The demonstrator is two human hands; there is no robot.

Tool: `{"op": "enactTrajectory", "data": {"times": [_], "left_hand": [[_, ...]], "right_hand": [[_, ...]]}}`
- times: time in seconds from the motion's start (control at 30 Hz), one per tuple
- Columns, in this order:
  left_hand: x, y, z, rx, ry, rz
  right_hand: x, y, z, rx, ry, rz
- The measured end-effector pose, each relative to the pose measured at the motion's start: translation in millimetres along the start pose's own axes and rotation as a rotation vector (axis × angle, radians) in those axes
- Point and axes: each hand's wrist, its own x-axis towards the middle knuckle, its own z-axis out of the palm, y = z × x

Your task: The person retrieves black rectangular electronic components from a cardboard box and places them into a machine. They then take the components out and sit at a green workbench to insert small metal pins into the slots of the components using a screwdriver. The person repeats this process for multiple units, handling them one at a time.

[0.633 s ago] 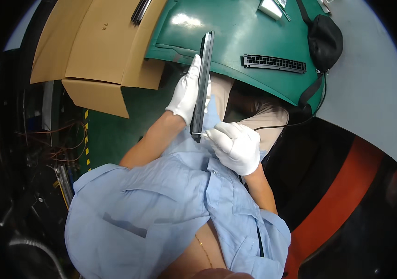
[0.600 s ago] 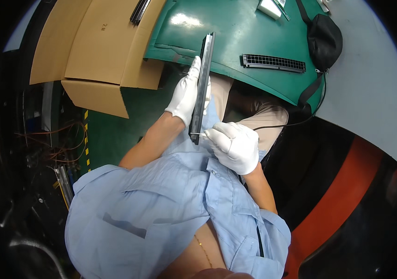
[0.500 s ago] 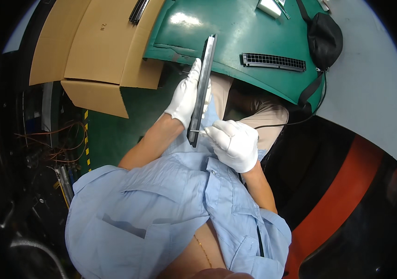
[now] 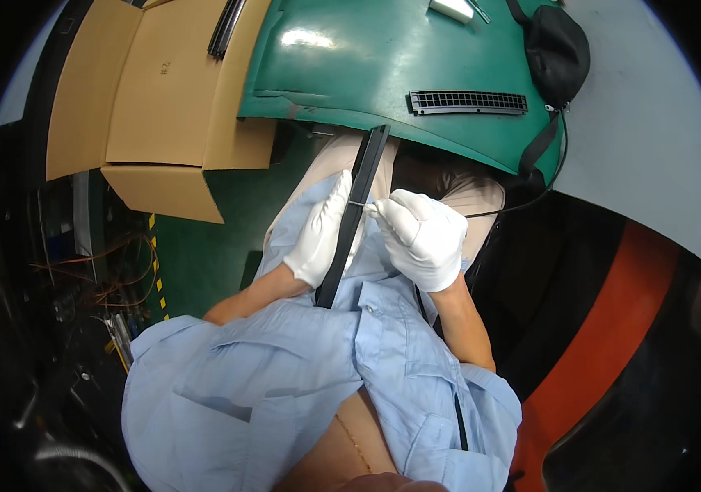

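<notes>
A long, narrow black plastic strip (image 4: 339,258) slants over my lap, its far end by the table edge and its near end against my shirt. My white-gloved left hand (image 4: 317,238) grips it from the left, the thumb side along its edge and fingers partly hidden behind it. My right hand (image 4: 426,239), also gloved in white, pinches a thin, pale, rod-like tool (image 4: 358,203). The tool's tip lies across the strip a little beyond its middle. What kind of tool it is, I cannot make out.
On the green table (image 4: 326,78) rest a black grid-like grille (image 4: 469,102), a white block (image 4: 452,9) and a black pouch (image 4: 559,51) with a strap. An open cardboard box (image 4: 157,107) with black strips (image 4: 226,29) stands at left. A black cable (image 4: 510,211) runs at right.
The strip and my left hand have come closer to my body. My right hand has moved slightly away from me, taking the tool from the strip's near end to just past its middle.
</notes>
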Motion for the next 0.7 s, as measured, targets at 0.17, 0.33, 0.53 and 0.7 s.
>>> {"op": "enactTrajectory", "data": {"times": [0.17, 0.33, 0.53, 0.7], "left_hand": [[-5.5, -14.0, -4.1, -0.004, -0.105, 0.034], [-8.3, -18.3, -3.1, -0.016, -0.103, 0.019], [-8.5, -16.2, -3.1, -0.027, -0.141, 0.015], [-4.3, -19.5, -6.5, -0.033, -0.172, 0.042]], "right_hand": [[6.3, 5.6, -11.6, -0.008, 0.048, 0.044], [18.7, 13.9, -22.6, -0.005, 0.093, 0.059], [31.3, 26.7, -21.2, -0.072, 0.222, 0.063], [36.5, 32.8, -25.0, -0.111, 0.175, 0.093]]}}
